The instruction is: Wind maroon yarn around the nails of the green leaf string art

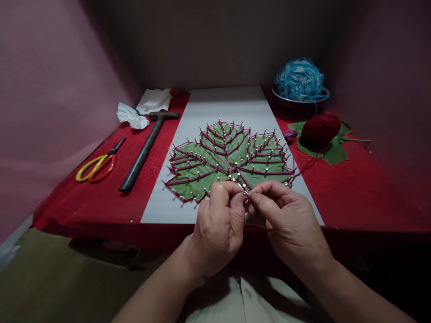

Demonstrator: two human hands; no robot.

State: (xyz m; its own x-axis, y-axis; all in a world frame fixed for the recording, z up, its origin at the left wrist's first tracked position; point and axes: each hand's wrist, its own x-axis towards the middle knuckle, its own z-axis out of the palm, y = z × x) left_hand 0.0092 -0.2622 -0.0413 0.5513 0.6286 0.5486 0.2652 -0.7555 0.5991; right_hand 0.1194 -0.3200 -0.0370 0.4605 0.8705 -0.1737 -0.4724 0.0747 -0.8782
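Note:
A large green leaf (202, 154) lies on a white board (229, 101), with many nails standing along its outline and veins. Dark red and purple yarn (259, 172) runs from nail to nail. At the leaf's lower edge, near its stem end, my left hand (220, 224) and my right hand (291, 220) meet with fingertips pinched together. A bit of purple yarn shows between them; the fingers hide the rest of it. From the board's right side a dark red strand leads toward a red yarn ball (319, 130).
Left of the board lie a hammer (143, 154) and scissors (101, 166) with yellow and red handles, near crumpled white tissue (132, 116). At back right, blue yarn (299, 80) fills a metal bowl (281, 99). Another green leaf (336, 154) lies under the red ball on the red tablecloth (373, 188).

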